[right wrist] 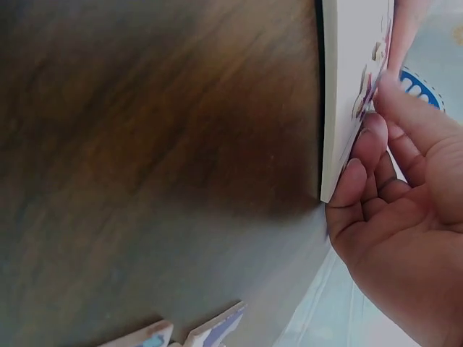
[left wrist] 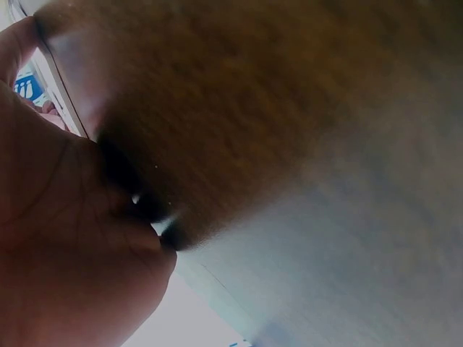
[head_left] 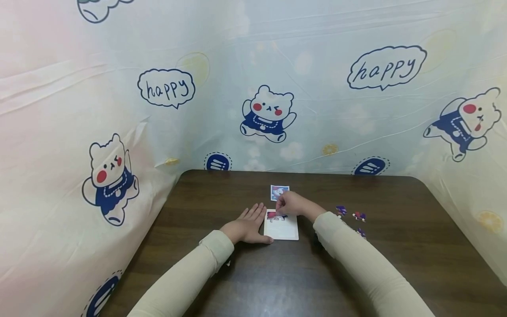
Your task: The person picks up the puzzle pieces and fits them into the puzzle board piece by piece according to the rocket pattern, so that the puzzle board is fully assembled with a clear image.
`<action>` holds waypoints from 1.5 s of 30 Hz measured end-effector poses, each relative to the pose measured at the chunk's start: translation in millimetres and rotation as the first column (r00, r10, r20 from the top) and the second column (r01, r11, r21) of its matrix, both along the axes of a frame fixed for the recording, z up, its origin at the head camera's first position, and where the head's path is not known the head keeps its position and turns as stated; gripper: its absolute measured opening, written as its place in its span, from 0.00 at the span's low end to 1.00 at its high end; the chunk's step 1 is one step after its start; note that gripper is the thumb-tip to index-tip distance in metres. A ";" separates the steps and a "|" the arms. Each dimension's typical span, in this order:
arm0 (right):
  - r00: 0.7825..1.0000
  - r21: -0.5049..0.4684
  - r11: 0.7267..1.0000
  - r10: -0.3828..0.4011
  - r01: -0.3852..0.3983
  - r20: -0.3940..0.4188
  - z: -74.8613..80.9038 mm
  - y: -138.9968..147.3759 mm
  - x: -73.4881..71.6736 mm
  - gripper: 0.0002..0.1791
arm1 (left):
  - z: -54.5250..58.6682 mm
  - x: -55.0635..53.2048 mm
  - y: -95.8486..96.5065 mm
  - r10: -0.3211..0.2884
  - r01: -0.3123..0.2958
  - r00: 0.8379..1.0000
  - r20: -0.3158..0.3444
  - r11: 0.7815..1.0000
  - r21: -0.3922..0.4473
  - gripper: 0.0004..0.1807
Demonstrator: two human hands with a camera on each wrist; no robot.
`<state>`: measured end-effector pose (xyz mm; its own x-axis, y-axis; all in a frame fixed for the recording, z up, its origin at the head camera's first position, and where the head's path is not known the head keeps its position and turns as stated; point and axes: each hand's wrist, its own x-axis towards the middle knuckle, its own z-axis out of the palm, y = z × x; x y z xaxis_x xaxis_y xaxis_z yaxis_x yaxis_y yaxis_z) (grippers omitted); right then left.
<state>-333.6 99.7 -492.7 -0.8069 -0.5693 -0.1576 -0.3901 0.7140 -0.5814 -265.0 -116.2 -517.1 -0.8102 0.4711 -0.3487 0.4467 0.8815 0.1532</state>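
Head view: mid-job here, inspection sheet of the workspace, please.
Surface: dark brown wood-grain table
Job's things: white rectangular board, coloured puzzle pieces along its far side; small rectangular picture card beyond; loose purple-and-red puzzle pieces at right
Clutter: small pale object by the left cream sleeve, unidentifiable
Grips: left grip spread at the board's left edge; right grip curled over the pieces, hold unclear
Cables: nothing seen
Surroundings: pale printed fabric backdrop

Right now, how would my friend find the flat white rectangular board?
On the dark brown wooden table, look for the person's bare left hand, fingers straight. Just right of it is the flat white rectangular board. Unlike the small bluish picture card beyond it, it's bigger and mostly blank.
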 end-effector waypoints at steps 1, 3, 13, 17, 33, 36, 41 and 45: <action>1.000 0.001 1.000 0.000 0.000 0.006 0.4 0.1 0.1 0.06 | 1.1 0.7 0.0 0.000 0.000 1.000 0.000 1.000 -0.006 0.69; 1.000 0.003 1.000 0.003 -0.003 0.015 1.4 0.1 0.5 0.06 | 2.2 1.2 -0.3 0.000 0.000 1.000 0.000 1.000 -0.007 0.69; 0.999 0.013 1.000 0.020 -0.020 0.030 3.0 0.4 -0.6 0.06 | -0.8 -1.3 -0.8 -0.004 0.004 1.000 -0.004 0.999 -0.042 0.69; 0.999 0.004 1.000 0.024 -0.024 0.025 2.1 1.1 -1.8 0.07 | 3.4 1.2 0.3 -0.011 0.011 1.000 -0.008 0.999 -0.045 0.68; 1.000 -0.057 0.998 0.018 -0.019 -0.022 -2.8 4.5 3.1 0.06 | 12.8 7.1 3.0 -0.007 0.007 1.000 0.009 1.000 -0.029 0.67; 0.999 -0.071 0.997 0.025 -0.027 -0.024 -1.5 8.0 4.8 0.06 | 1.3 1.9 1.3 -0.008 0.008 1.000 0.005 1.000 -0.008 0.68; 0.999 -0.132 0.991 0.034 -0.033 0.006 4.7 17.1 7.2 0.04 | 3.0 1.9 1.7 -0.003 0.003 1.000 0.008 1.000 -0.004 0.68; 0.998 -0.171 0.985 0.018 -0.008 0.056 8.7 26.8 9.3 0.03 | 4.5 2.2 0.5 -0.003 0.003 1.000 0.010 1.000 0.000 0.69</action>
<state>-324.3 126.4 -484.1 -0.7916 -0.6023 -0.1031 -0.3612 0.5972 -0.7161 -262.9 -115.7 -512.6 -0.8050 0.4736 -0.3572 0.4478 0.8801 0.1577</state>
